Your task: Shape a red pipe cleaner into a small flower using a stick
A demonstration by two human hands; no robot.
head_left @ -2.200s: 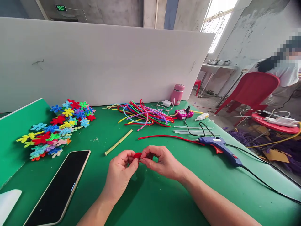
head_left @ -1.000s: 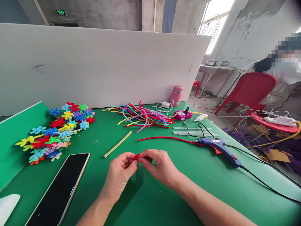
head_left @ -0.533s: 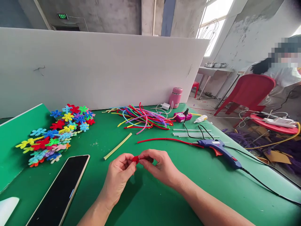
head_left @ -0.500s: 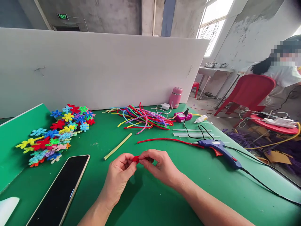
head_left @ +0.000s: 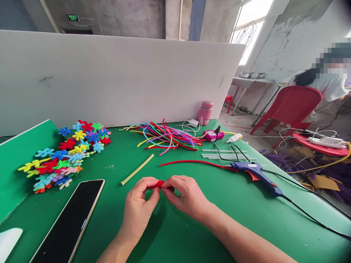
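Observation:
A small red piece of pipe cleaner (head_left: 159, 183), bent or bunched up, is pinched between my two hands over the green table. My left hand (head_left: 141, 201) grips its left side with thumb and fingertips. On the other side, my right hand (head_left: 185, 195) closes thumb and fingers on it; much of the piece is hidden. A long red pipe cleaner (head_left: 189, 162) lies beyond my hands, its right end by the nozzle of a blue glue gun (head_left: 249, 171). Nearby on the left is a pale yellow strip (head_left: 138, 170).
Colourful pipe-cleaner flowers (head_left: 68, 153) are heaped at left, above a phone (head_left: 71, 219). Loose pipe cleaners (head_left: 170, 137) lie at the back near a pink bottle (head_left: 205, 112). Clear glue sticks (head_left: 219, 156) and black cables lie right. A person sits beyond on a red chair (head_left: 290, 106).
Both hands stay together on the red piece, with slight finger shifts. My left thumb has moved a little away from it. The person at right has shifted slightly.

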